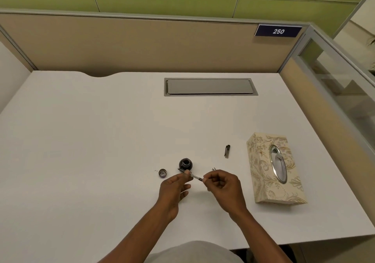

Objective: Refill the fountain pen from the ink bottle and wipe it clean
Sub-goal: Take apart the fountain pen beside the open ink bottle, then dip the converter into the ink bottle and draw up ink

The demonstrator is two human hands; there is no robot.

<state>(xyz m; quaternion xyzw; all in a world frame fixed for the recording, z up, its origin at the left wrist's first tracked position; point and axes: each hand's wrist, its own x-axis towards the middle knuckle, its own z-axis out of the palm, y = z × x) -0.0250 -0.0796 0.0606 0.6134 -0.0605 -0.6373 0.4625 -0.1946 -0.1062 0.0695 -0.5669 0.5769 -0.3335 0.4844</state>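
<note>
Hands both on fountain pen: left hand pinches nib end, right hand pinches rear end | long axis runs upper-left to lower-right, nib toward open ink bottle just behind | bottle cap left | pen cap, tissue box farther right

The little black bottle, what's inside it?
The ink bottle stands open, its lid beside it. Through the mouth only something dark shows, probably ink. How full it is stays hidden by the dark walls.

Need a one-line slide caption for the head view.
Both hands hold the fountain pen beside the open ink bottle.
</note>
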